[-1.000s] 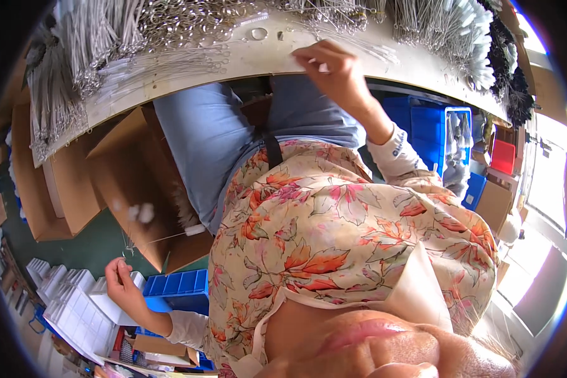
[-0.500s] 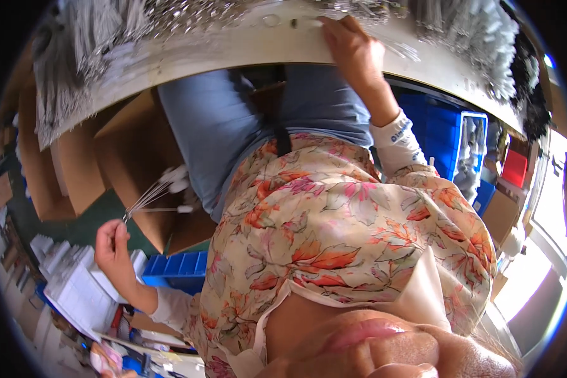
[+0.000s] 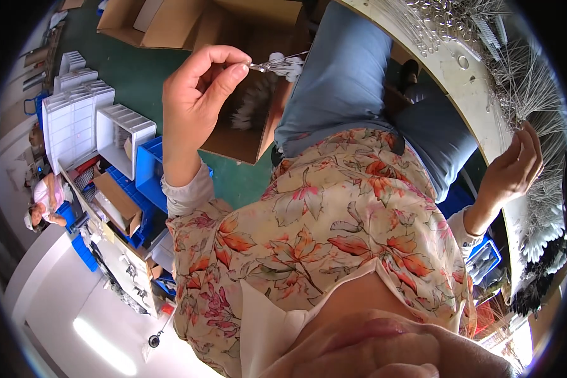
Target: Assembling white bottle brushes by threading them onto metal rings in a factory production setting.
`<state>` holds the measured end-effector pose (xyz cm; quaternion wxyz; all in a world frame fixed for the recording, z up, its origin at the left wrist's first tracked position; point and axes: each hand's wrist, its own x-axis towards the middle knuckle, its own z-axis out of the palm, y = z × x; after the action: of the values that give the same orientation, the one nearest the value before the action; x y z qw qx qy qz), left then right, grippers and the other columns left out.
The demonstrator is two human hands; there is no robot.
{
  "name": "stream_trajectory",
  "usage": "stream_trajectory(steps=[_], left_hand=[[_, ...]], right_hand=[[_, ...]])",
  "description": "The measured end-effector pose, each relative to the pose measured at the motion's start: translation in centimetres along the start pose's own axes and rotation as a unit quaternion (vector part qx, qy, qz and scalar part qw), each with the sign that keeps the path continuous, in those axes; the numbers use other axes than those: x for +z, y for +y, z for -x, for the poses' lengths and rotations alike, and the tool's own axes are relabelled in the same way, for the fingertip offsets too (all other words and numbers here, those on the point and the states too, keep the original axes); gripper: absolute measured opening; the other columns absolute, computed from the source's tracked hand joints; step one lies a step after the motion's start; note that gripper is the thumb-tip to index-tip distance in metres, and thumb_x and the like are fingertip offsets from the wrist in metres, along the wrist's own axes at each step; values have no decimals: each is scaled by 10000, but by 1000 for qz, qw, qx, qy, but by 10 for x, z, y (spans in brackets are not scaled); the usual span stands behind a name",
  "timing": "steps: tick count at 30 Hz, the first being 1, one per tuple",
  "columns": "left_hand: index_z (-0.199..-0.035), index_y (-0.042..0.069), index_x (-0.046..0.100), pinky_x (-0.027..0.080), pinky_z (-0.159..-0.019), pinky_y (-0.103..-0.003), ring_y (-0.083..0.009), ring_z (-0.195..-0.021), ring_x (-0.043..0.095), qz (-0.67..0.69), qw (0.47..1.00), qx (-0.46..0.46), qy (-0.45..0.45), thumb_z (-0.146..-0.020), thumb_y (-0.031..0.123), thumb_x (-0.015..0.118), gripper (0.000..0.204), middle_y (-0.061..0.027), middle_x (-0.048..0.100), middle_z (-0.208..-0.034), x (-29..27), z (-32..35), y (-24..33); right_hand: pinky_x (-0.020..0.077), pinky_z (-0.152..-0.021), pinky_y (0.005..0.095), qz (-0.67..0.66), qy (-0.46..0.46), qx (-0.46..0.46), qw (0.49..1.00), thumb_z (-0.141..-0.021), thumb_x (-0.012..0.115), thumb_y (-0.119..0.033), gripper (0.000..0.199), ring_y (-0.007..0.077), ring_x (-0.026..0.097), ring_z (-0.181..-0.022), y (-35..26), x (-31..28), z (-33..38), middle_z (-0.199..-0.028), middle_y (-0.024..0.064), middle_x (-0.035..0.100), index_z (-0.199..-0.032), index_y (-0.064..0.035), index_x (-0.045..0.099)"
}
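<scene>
Now, left hand (image 3: pixel 201 94) pinches white-tufted metal wires (image 3: pixel 286 67); right hand (image 3: pixel 513 167), grip unclear, reaches thin grey wires (image 3: pixel 524 94), likely needing finesse.

No sign, label or number can be read.

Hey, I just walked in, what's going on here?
A seated person pinches a bunch of white-tipped wires in the left hand, with an open cardboard box behind it holding white bristly pieces. The right hand is at the table, by a heap of thin wires; whether it grips any is unclear.
</scene>
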<state>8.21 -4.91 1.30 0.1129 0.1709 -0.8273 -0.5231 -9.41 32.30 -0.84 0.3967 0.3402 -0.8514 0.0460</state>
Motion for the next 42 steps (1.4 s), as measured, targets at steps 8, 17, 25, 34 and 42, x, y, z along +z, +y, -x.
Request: stream_trajectory(steps=[8,17,25,34,42], left_hand=[[-884,11,635,356,-526,-166,-17,-586,450,21,997,73,35,-831,67,656,80,24,598,-778,26,-4,8],[-921,-2,629,380,-503,-168,-20,-584,499,92,989,100,58,-844,75,641,110,-6,624,-809,42,-4,11],[-937,-4,606,346,-491,-153,-14,-576,439,280,958,59,20,-880,32,577,73,17,573,-800,47,-13,-5],[-942,19,624,426,-590,-212,-107,-695,542,-55,948,259,176,-830,29,633,113,-77,570,-907,61,-20,-7],[-976,-30,610,440,-643,-170,-36,-719,534,204,979,18,-1,-881,42,581,122,0,607,-822,42,-16,9]], right_hand=[[323,-478,224,-605,-268,187,726,-831,626,-69,298,56,365,-528,-125,-4,-62,-642,-24,466,-1128,-69,590],[331,-489,198,-777,-262,167,547,-809,683,-91,91,13,373,-539,-179,43,-79,-588,-55,475,-878,-34,668],[318,-506,175,-840,-246,187,447,-814,686,-109,158,4,366,-564,-187,51,-75,-663,-54,509,-935,-13,653],[357,-542,160,-785,-246,192,536,-824,675,-100,177,-6,413,-619,-174,45,-84,-720,-54,545,-968,-4,635],[377,-570,161,-808,-262,165,501,-824,669,-86,97,-13,432,-630,-170,63,-78,-700,-64,550,-907,-37,656]])
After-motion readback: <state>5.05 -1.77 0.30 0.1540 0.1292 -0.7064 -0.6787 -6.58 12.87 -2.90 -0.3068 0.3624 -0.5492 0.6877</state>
